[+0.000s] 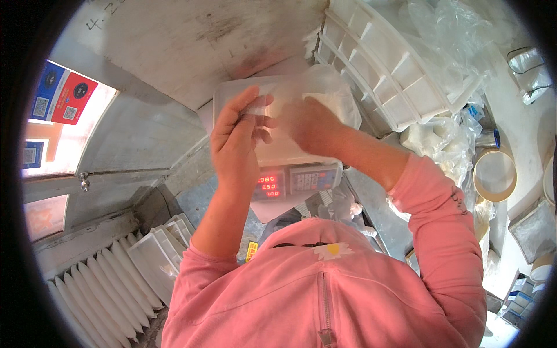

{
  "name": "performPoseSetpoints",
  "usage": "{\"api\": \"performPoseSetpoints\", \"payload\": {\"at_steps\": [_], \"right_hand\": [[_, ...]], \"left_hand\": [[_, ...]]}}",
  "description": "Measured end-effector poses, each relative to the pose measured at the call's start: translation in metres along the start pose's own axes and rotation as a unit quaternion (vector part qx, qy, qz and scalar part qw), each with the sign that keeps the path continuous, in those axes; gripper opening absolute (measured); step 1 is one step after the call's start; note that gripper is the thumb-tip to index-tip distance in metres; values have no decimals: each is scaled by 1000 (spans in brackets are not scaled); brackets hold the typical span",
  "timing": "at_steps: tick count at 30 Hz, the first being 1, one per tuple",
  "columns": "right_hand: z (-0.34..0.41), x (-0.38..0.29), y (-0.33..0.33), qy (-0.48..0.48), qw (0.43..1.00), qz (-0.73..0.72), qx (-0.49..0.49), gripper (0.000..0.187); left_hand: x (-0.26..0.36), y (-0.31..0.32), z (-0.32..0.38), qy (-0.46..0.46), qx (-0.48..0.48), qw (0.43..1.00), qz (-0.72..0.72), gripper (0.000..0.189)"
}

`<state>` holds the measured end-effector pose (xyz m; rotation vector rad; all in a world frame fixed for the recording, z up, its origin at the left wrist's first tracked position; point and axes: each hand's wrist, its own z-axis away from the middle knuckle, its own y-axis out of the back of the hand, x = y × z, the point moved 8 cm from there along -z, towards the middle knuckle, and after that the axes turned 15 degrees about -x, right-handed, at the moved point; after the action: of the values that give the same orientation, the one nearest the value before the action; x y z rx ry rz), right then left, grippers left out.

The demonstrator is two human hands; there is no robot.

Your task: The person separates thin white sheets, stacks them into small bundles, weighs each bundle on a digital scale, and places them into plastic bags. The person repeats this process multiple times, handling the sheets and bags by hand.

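Observation:
Before me stands an electronic scale [315, 177] with a red lit display and a keypad. A pale plastic tray [278, 150] rests on top of it. My left hand [235, 126] is above the tray's left side, its fingers curled around what looks like thin clear plastic film [257, 106]. My right hand [311, 124] is blurred by motion over the tray's middle. Whether it grips anything cannot be made out. Beside and behind it lies a whitish, translucent plastic bag [337, 98], its contents unclear.
A white ribbed plastic crate [383, 65] leans at the back right, with clear plastic bags [452, 39] beyond it. Rolls of plastic bags [439, 135] and a round sieve-like ring [494, 175] lie to the right. Filled white packs [102, 291] line up at lower left beside plastic bins [159, 256].

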<state>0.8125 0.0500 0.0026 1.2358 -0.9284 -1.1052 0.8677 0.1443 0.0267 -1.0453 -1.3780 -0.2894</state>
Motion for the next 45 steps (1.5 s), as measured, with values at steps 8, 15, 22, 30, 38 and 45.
{"api": "performPoseSetpoints", "payload": {"at_steps": [8, 15, 22, 30, 38, 45], "right_hand": [[7, -4, -19, 12, 1000, -28, 0, 15], [1, -8, -16, -5, 997, -57, -53, 19], [29, 45, 31, -36, 988, 59, -139, 46], [110, 89, 57, -72, 876, 229, -419, 33], [80, 28, 64, 77, 994, -33, -77, 48], [99, 63, 50, -23, 926, 217, -308, 17]], "left_hand": [[0, 5, 6, 6, -4, 1000, 18, 32], [0, 3, 4, -3, 2, 1000, 28, 33], [2, 1, 2, 8, -25, 997, 70, 32], [8, -8, -16, -11, -30, 990, 139, 30], [12, -16, -25, -12, -50, 993, 108, 27], [28, 3, -25, -32, -19, 993, 111, 27]]}}
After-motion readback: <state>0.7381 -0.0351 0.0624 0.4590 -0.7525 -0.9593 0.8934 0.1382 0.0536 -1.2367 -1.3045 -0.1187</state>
